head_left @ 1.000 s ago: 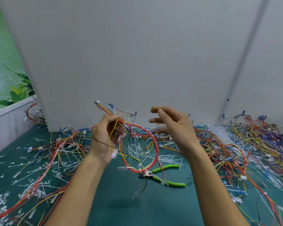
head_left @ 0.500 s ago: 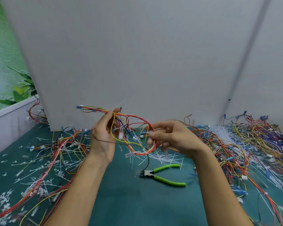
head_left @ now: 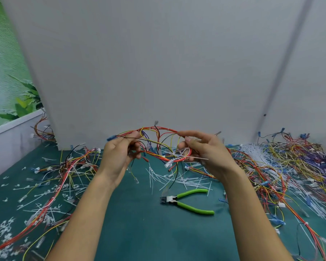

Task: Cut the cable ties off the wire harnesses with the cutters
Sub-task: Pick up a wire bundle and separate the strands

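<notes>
Operator: Hands?
Inspector: Your left hand (head_left: 119,157) grips one side of the wire harness (head_left: 158,127); your right hand (head_left: 205,149) pinches the other, both raised above the counter (head_left: 139,232).
Operator: Tools?
Inspector: The cutters (head_left: 186,201) lie on the counter below your right hand, untouched. A cable tie (head_left: 196,157) juts out beside your right fingers.

Plain pale grey flat wall panel (head_left: 158,63) fills most of the background and meets the table at its far edge. A darker grey straight strip (head_left: 284,59) runs down the panel at right, maybe a seam or a shadow. A small dark dot (head_left: 264,115) sits just beside the strip. Dark teal smooth tabletop (head_left: 143,232) lies below. At left, a green leafy printed backdrop (head_left: 6,63) stands above a low white ledge (head_left: 11,147). Light is soft and even.
</notes>
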Action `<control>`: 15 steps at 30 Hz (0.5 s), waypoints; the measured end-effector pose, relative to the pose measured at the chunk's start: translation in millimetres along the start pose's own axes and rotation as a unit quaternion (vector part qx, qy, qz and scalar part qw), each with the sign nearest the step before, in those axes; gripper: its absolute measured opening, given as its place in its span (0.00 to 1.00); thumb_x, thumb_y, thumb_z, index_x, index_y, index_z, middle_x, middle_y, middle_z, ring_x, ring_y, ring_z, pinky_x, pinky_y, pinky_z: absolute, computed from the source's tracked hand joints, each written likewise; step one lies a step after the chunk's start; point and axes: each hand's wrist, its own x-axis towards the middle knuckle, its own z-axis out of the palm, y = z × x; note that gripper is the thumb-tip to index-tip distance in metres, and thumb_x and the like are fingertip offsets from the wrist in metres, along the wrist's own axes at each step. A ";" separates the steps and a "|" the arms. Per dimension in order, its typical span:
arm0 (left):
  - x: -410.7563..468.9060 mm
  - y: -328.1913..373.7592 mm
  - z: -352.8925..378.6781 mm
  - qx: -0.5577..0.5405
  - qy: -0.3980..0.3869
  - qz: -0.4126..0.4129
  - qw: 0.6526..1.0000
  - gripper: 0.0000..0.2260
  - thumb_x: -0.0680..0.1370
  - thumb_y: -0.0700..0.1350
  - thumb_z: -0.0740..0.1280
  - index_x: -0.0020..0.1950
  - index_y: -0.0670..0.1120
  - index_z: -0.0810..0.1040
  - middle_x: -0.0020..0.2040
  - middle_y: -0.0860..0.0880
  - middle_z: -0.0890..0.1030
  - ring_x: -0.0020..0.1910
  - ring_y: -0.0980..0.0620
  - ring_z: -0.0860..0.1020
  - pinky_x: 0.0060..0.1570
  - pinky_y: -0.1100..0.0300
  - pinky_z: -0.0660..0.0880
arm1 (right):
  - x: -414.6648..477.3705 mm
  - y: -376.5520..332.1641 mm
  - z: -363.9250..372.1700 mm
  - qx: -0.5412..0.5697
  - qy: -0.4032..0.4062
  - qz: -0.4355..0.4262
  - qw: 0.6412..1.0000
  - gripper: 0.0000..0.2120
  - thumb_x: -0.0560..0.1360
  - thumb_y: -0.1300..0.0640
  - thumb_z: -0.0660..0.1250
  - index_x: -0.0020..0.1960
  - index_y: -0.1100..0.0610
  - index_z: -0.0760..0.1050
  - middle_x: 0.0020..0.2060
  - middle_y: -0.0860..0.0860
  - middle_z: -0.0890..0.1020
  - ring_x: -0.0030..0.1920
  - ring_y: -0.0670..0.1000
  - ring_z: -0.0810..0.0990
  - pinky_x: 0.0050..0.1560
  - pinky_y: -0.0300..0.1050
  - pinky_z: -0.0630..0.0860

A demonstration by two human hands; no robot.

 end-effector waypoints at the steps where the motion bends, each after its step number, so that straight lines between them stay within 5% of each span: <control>1: 0.3 1.8 -1.7 0.007 -0.001 0.004 1.000 0.09 0.80 0.41 0.67 0.49 0.39 0.87 0.34 0.46 0.78 0.35 0.51 0.76 0.31 0.60 0.75 | 0.6 1.9 0.5 -0.013 0.011 -0.002 1.000 0.12 0.84 0.62 0.63 0.58 0.54 0.85 0.44 0.58 0.86 0.32 0.50 0.81 0.33 0.39 0.78; 6: -2.9 12.6 -8.1 0.053 -0.017 0.030 0.998 0.15 0.80 0.34 0.63 0.44 0.43 0.89 0.37 0.42 0.83 0.37 0.49 0.79 0.36 0.59 0.80 | 3.1 7.4 4.2 -0.047 0.057 0.001 0.997 0.13 0.86 0.63 0.60 0.58 0.54 0.83 0.41 0.52 0.86 0.33 0.49 0.81 0.32 0.39 0.76; 15: -5.3 32.2 -17.9 0.023 0.026 0.100 0.994 0.17 0.84 0.48 0.61 0.49 0.36 0.83 0.42 0.40 0.85 0.41 0.47 0.82 0.39 0.57 0.81 | -0.2 3.2 11.1 -0.053 0.025 0.079 0.995 0.10 0.84 0.56 0.64 0.59 0.57 0.83 0.47 0.56 0.88 0.39 0.56 0.87 0.31 0.40 0.78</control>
